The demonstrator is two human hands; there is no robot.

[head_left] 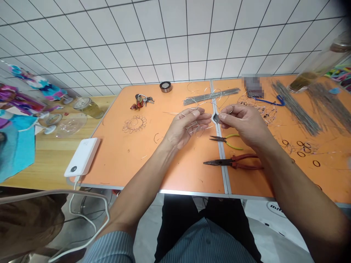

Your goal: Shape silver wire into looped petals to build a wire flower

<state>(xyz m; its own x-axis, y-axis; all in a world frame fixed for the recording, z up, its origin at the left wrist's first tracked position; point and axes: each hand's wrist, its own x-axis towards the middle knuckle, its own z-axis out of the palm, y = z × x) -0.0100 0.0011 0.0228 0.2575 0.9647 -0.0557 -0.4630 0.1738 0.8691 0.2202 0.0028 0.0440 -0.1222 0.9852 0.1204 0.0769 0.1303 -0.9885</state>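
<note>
A wall (pixel 172 40) of white tiles, ruled by thin dark joints, spans the back. Against it stands an orange bench (pixel 131 160) with silvery edging, a metal seam (pixel 223 171) running front to back. At left is a pale wooden table (pixel 49 160); below, grey floor (pixel 147 219) shows. Soft, pale light covers the tiles.

"What did we find at the left?"
"We found a white power bank (pixel 83 155) at the edge of the orange table (pixel 117 157), its cable (pixel 76 182) hanging below, and a jar (pixel 93 109) on the wooden table (pixel 61 155) beyond."
"And farther back?"
"We saw keys (pixel 148 99) near a tape roll (pixel 166 90), the tiled wall (pixel 172 54) just behind, and a bottle (pixel 315 69) at the far right."
</note>
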